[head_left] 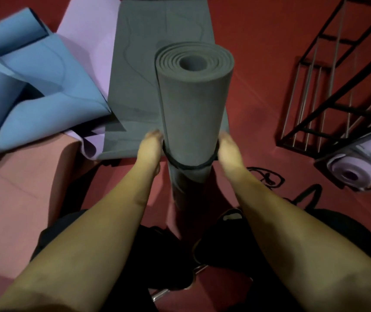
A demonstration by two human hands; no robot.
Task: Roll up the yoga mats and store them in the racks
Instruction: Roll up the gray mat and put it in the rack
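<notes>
Our left hand [149,147] and right hand [227,149] pinch black band [189,166] at either side of upright grey roll [193,104]. Behind it, flat grey mat [135,75], lilac mat [87,41], blue mats [45,86]. At right, rack [337,86] holds lilac roll [355,172].

rolled grey mat [194,104]: its bottom end is hidden behind the arms and dark clothes.
left hand [149,146]: fingertips go behind the roll.
right hand [227,147]: fingertips hidden too.
black band [188,166]: its back half is out of sight.
rack [342,91]: cut off at the right edge.
blue mats [33,86]: cut off on the left.
</notes>
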